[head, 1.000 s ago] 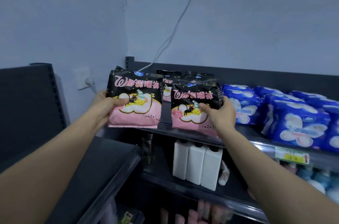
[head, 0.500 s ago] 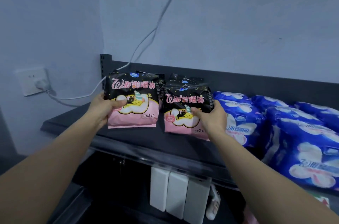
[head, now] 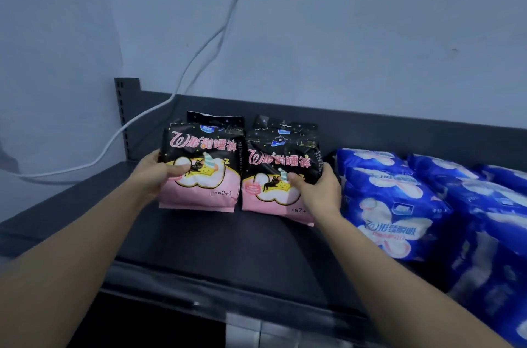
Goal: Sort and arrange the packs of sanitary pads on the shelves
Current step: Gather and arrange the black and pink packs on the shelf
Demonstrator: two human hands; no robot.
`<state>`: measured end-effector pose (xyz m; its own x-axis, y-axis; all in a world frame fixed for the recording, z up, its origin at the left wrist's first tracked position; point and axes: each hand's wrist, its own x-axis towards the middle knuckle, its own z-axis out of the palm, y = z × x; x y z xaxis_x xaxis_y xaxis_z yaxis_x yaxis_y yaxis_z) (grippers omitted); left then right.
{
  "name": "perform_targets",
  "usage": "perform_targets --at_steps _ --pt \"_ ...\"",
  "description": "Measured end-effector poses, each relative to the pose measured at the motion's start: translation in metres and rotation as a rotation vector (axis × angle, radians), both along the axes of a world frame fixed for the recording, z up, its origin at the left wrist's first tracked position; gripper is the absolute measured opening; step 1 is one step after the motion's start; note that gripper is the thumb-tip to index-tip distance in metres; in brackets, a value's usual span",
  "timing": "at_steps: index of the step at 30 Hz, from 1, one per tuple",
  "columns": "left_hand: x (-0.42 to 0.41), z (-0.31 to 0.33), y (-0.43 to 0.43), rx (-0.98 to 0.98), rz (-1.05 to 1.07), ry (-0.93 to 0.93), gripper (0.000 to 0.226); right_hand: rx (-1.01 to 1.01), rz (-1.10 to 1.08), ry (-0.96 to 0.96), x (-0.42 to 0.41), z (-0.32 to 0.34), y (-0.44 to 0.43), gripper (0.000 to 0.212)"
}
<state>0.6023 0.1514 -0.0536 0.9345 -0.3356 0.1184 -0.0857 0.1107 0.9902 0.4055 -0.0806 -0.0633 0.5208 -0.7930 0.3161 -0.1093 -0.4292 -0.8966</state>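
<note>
My left hand (head: 152, 178) grips one glossy black-and-pink plastic pad pack (head: 208, 196) and my right hand (head: 318, 195) grips its twin (head: 273, 162). Both stand on the dark metal shelf (head: 199, 236), presumably to square their fronts beside the blue plastic packs (head: 390, 205).

Left hand (head: 154, 175) grips left black-pink pack (head: 205, 196) by its left edge; right hand (head: 318, 192) grips right black-pink pack (head: 281, 155) by its right edge. Both upright mid-shelf (head: 199, 239), side by side, possibly touching. Rear packs (head: 216, 121) at shelf back. Blue packs (head: 390, 205) fill shelf's right end. White cable (head: 199, 48) drops to shelf's back-left corner.
</note>
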Motion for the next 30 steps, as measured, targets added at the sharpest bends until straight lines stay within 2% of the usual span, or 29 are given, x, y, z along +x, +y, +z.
perform_targets --at_steps 5,11,15,19,21,23,27,30 --pt "0.03 -0.008 -0.013 -0.01 -0.054 0.038 0.036 0.024 -0.031 -0.024 0.018 -0.008 -0.007 0.04" --pt "0.054 -0.017 -0.027 0.009 -0.117 0.03 0.033 -0.04 -0.034 -0.003 0.028 -0.019 -0.013 0.046" --pt "0.061 -0.023 -0.025 0.044 -0.137 0.023 0.042 -0.055 -0.013 -0.009 0.032 -0.024 -0.014 0.062" --pt "0.056 -0.024 -0.021 0.103 -0.036 -0.045 0.047 -0.065 -0.028 0.008 0.031 -0.023 -0.009 0.089" --pt "0.046 -0.021 -0.017 0.174 0.027 -0.119 0.056 -0.131 -0.066 0.037 0.028 -0.02 -0.006 0.097" --pt "0.034 -0.016 -0.011 0.263 0.074 -0.185 0.058 -0.284 -0.133 0.064 0.026 -0.017 -0.003 0.099" --pt "0.002 -0.001 0.008 0.642 0.185 -0.392 0.05 -0.577 -0.173 0.058 0.022 -0.01 0.006 0.09" --pt "-0.028 0.008 0.029 0.865 0.241 -0.446 0.061 -0.704 -0.09 0.041 0.016 -0.006 0.019 0.081"
